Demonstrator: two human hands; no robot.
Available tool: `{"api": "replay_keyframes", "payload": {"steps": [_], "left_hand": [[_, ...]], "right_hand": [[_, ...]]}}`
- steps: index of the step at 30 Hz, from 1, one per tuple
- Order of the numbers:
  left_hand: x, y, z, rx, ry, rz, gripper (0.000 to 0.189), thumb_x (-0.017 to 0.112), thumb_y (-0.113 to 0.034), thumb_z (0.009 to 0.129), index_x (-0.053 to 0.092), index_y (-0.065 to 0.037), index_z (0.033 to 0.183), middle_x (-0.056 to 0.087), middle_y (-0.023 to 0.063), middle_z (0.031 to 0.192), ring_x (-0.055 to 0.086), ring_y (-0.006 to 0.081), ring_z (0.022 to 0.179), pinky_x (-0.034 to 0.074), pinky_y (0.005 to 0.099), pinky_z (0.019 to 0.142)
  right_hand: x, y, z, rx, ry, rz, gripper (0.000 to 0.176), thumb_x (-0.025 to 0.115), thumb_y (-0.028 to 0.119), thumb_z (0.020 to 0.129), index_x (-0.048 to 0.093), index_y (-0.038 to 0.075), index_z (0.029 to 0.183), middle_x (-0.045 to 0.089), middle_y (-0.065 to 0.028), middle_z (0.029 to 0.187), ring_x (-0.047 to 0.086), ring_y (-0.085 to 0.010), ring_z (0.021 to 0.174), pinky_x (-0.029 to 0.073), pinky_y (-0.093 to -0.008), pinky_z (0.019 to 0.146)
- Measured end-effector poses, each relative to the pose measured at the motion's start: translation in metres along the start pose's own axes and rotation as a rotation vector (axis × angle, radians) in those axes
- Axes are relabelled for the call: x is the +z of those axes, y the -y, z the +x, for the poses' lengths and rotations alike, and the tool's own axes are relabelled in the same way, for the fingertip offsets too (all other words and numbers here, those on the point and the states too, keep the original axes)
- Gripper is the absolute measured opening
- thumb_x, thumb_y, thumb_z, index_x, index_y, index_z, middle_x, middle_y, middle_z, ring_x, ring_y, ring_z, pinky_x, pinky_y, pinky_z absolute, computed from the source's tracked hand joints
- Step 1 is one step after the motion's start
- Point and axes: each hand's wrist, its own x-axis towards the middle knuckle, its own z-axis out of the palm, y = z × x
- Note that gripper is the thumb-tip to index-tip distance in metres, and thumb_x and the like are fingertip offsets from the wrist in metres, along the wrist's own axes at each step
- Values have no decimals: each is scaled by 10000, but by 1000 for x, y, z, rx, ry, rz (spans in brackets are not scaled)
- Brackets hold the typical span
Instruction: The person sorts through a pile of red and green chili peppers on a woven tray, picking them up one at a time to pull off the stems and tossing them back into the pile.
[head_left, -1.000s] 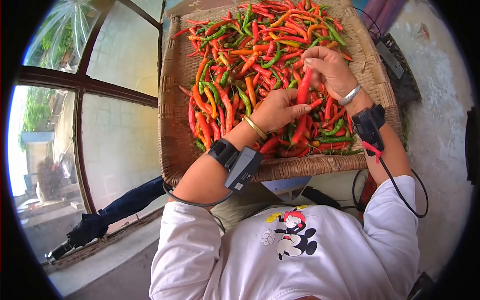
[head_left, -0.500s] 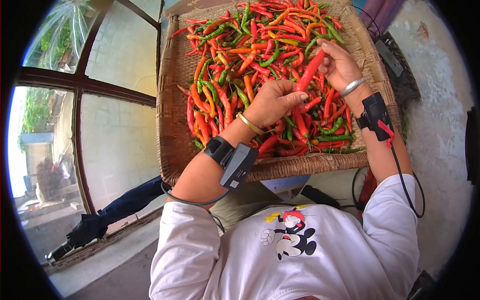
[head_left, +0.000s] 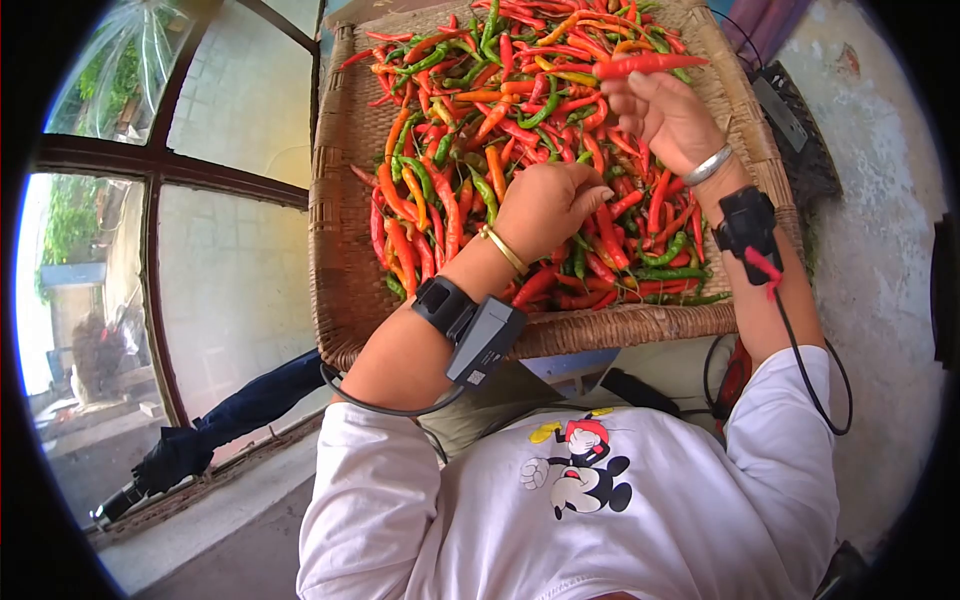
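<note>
A large red chili pepper [head_left: 648,65] lies sideways across the fingertips of my right hand [head_left: 668,122], gripped between thumb and fingers at the right part of the basket. My left hand [head_left: 550,208], with a gold bangle at its wrist, is closed above the middle of the chili heap [head_left: 490,130]; its fingertips are tucked in, and whatever they hold is hidden. Red, orange and green chili peppers lie mixed beneath both hands in a shallow woven basket [head_left: 338,290].
A window with a dark frame [head_left: 165,165] stands on the left. A folded dark umbrella [head_left: 250,400] rests along its sill. To the right of the basket is a black object [head_left: 790,120] by the pale wall. Cables run from the bands on both forearms.
The red chili pepper has left my left hand and turned from slanting to nearly level in my right hand, higher up. My left hand has closed and hardly shifted.
</note>
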Motion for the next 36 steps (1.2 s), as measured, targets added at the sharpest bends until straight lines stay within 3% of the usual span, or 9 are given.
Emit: {"api": "replay_keyframes", "payload": {"steps": [1, 6, 8, 10, 11, 15, 24, 34, 36], "left_hand": [[1, 1, -1, 61, 10, 83, 214, 600, -227, 755, 605, -29, 838, 583, 138, 677, 571, 282, 605, 451, 348, 558], [0, 1, -1, 91, 79, 212, 210, 618, -185, 715, 600, -36, 862, 594, 133, 742, 578, 292, 679, 453, 364, 616], [1, 6, -2, 68, 132, 278, 212, 621, -176, 693, 596, -49, 860, 585, 129, 742, 576, 286, 687, 450, 372, 621], [-1, 4, -4, 82, 108, 307, 205, 620, -173, 685, 598, -57, 852, 581, 125, 739, 573, 286, 686, 449, 378, 619], [-2, 4, -4, 99, 87, 334, 198, 619, -169, 677, 599, -66, 845, 578, 122, 735, 571, 286, 684, 448, 383, 618], [2, 10, -4, 117, 115, 372, 184, 610, -172, 681, 600, -78, 839, 571, 117, 731, 567, 287, 684, 446, 390, 610], [1, 8, -1, 110, 156, 374, 123, 582, -169, 692, 627, -106, 787, 577, 107, 739, 579, 280, 707, 469, 385, 607], [-1, 7, 0, 83, 18, 342, 147, 583, -170, 698, 621, -80, 809, 573, 120, 729, 569, 291, 702, 457, 380, 628], [0, 7, 0, 83, 16, 332, 172, 612, -159, 690, 616, -70, 837, 577, 122, 741, 568, 298, 699, 455, 372, 628]], "right_hand": [[-8, 5, 3, -40, 21, 58, 268, 538, 197, 831, 529, 5, 1017, 598, -69, 885, 573, -106, 818, 457, -224, 665], [-11, 7, -6, 80, -10, -193, 287, 503, 153, 842, 508, -18, 1073, 602, -72, 873, 591, -131, 764, 484, -231, 624], [7, -1, -12, 311, 124, -1000, 235, 557, 126, 775, 567, 17, 982, 606, -74, 757, 583, -148, 675, 463, -264, 586], [15, -10, -16, 60, 358, -1598, 236, 595, 117, 692, 586, 30, 912, 585, -95, 683, 565, -188, 644, 440, -301, 581], [16, -14, -18, 41, 385, -1646, 284, 612, 127, 651, 571, 43, 919, 574, -114, 706, 566, -246, 689, 437, -344, 635], [15, -28, -19, 76, 492, -1593, 295, 602, 133, 666, 556, 105, 957, 596, -151, 828, 563, -311, 830, 440, -401, 715], [18, -29, -18, 291, 502, -1673, 244, 596, 159, 686, 567, 106, 923, 601, -118, 879, 558, -292, 881, 437, -410, 744], [25, -22, -17, 303, 458, -1863, 154, 600, 161, 685, 589, 97, 825, 605, -103, 818, 573, -283, 829, 452, -402, 702], [19, -26, -19, 162, 449, -1971, 119, 589, 144, 674, 593, 89, 780, 601, -106, 802, 574, -278, 809, 457, -395, 684]]}}
